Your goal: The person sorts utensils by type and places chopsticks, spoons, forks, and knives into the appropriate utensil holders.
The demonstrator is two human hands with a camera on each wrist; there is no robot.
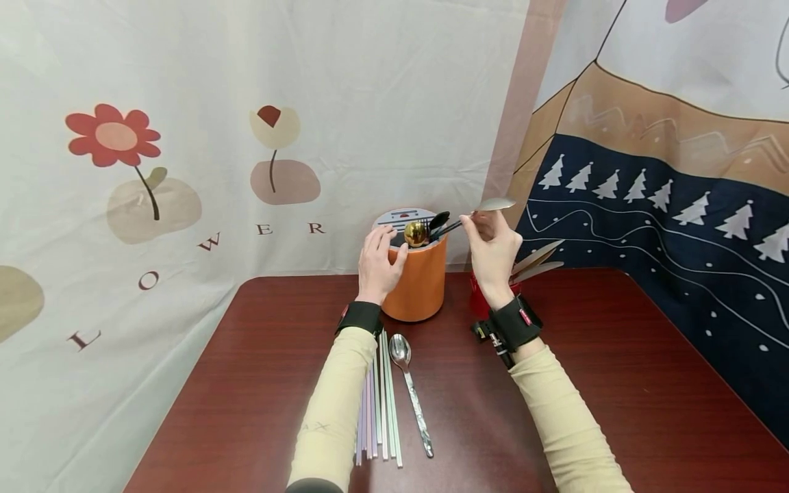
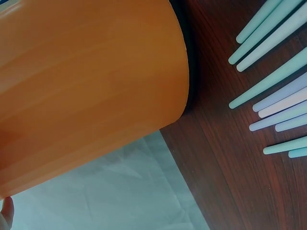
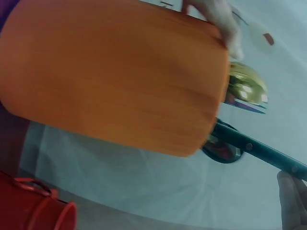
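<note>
My right hand (image 1: 493, 250) pinches a dark-handled spoon (image 1: 487, 207), its bowl up at 1 o'clock, handle end slanting into the orange holder (image 1: 418, 284). My left hand (image 1: 377, 263) curls around the holder's rim at 9 o'clock, its palm side hidden from me. A red cup (image 1: 479, 301) sits mostly concealed behind my right wrist. Straws (image 1: 382, 404) lie partly under my left sleeve.

red cup (image 1: 483, 298) behind right wrist
</note>
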